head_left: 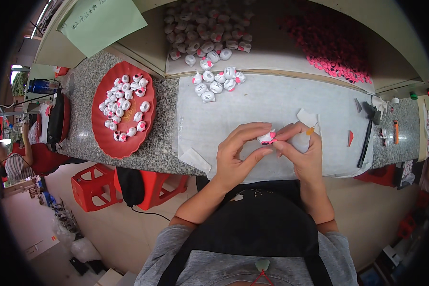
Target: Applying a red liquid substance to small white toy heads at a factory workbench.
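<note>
My left hand (238, 155) is closed, its thumb and fingertips pinching a small white figurine (266, 137) with pink and black parts. My right hand (305, 155) is closed too. Its thumb and forefinger meet the pink edge of the figurine, while a translucent squeeze bottle (299, 142) with an orange needle tip is tucked in its grip. Whether the pink edge is a separate piece, I cannot make out. Both hands are above a white sheet (205, 124) on the bench. Several more white figurines (216, 87) lie farther off on the sheet.
At left a red scalloped tray (99, 119) holds finished-looking white figurines. A shelf at the back bears a heap of figurines (205, 28) and a pile of pink pieces (333, 47). At right lie a black pen-like tool (365, 143) and an orange cutter (395, 132). Red stools (93, 188) stand below.
</note>
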`<state>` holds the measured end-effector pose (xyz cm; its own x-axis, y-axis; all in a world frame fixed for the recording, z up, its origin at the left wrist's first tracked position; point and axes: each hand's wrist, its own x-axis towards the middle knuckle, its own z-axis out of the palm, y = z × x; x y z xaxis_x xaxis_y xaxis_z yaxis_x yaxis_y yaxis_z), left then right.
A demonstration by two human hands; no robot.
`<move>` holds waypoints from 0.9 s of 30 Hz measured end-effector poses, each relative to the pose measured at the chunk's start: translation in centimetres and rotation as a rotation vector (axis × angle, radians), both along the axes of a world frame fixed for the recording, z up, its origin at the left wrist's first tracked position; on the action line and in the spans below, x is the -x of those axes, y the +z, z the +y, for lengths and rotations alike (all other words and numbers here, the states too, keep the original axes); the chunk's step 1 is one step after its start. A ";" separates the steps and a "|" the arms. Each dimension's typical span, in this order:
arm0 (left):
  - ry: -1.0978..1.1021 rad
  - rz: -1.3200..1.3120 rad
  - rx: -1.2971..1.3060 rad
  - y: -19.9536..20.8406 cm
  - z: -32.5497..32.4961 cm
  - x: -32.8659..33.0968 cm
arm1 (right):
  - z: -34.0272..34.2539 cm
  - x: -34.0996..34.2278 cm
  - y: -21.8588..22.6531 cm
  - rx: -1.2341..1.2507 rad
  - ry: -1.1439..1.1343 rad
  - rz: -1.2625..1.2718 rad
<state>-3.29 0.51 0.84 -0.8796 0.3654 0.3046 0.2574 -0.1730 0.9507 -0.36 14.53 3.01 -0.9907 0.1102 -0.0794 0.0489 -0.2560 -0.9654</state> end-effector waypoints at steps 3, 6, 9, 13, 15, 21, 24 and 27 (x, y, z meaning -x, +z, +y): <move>-0.044 -0.078 -0.105 0.0 -0.2 0.0 | -0.1 -0.1 -0.6 -0.106 -0.026 0.057; -0.062 -0.261 -0.242 0.6 -0.3 -0.1 | -0.1 -0.1 -0.4 -0.144 -0.005 0.119; -0.127 -0.352 -0.347 0.4 -0.5 -0.2 | -0.1 0.0 0.4 -0.097 0.107 0.083; -0.170 -0.328 -0.311 -0.3 -0.8 -0.4 | -0.1 -0.1 -0.1 -0.021 0.157 0.051; -0.214 -0.331 -0.328 -0.4 -0.8 -0.3 | 0.0 -0.2 -0.2 0.027 0.161 0.039; -0.249 -0.249 -0.351 -0.9 -0.9 -0.2 | 0.1 -0.6 -0.5 0.029 0.165 0.029; -0.231 -0.261 -0.368 -0.8 -0.8 -0.4 | -0.1 -0.6 -0.4 0.027 0.159 0.054; -0.215 -0.297 -0.343 -0.2 -0.8 -0.3 | -0.2 -0.5 -0.2 0.078 0.145 -0.003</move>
<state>-2.97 -0.32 0.64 -0.8625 0.4701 0.1871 -0.0910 -0.5079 0.8566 0.15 14.37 2.80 -0.9956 -0.0402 -0.0850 0.0934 -0.3202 -0.9427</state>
